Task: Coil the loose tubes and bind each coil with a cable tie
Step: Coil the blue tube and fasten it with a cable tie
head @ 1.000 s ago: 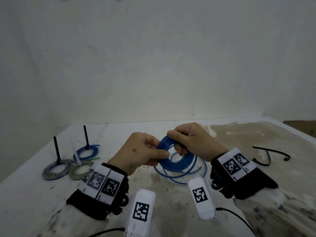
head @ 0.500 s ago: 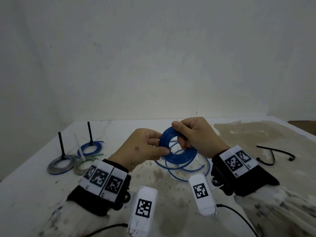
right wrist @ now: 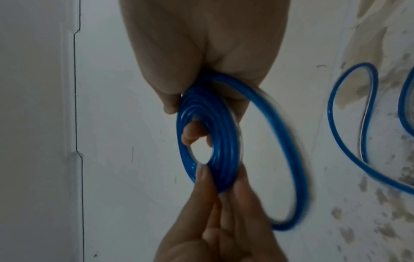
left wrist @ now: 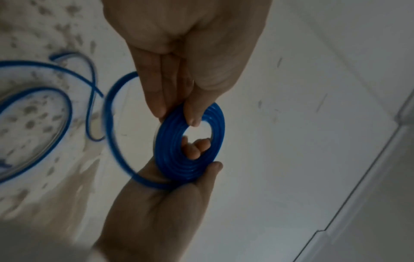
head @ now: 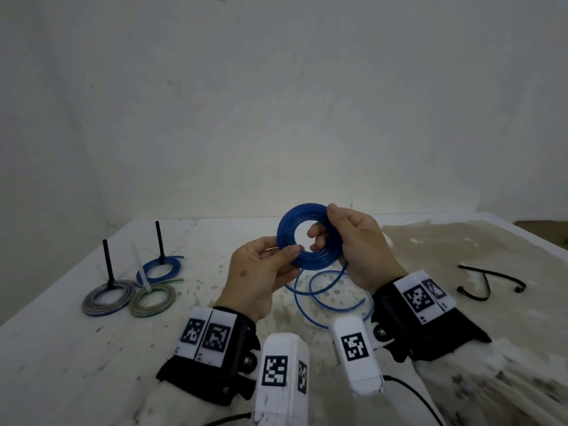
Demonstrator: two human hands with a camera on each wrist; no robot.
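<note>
A blue tube coil is held upright above the table between both hands. My left hand pinches its lower left rim with thumb and fingers. My right hand grips the right rim, thumb on the outside and fingers through the hole. The rest of the blue tube trails down in loose loops onto the table. The left wrist view shows the coil pinched from both sides. In the right wrist view the coil has one wide loose turn swinging off it.
At the left lie three bound coils: a grey-blue one and a blue one, each with an upright black cable tie, and a green one with a white tie. A black cable tie lies at the right. The table is stained.
Both hands have lifted the blue coil higher and turned it more face-on to the head camera; more tube is wound on and the loose loops below have shrunk.
</note>
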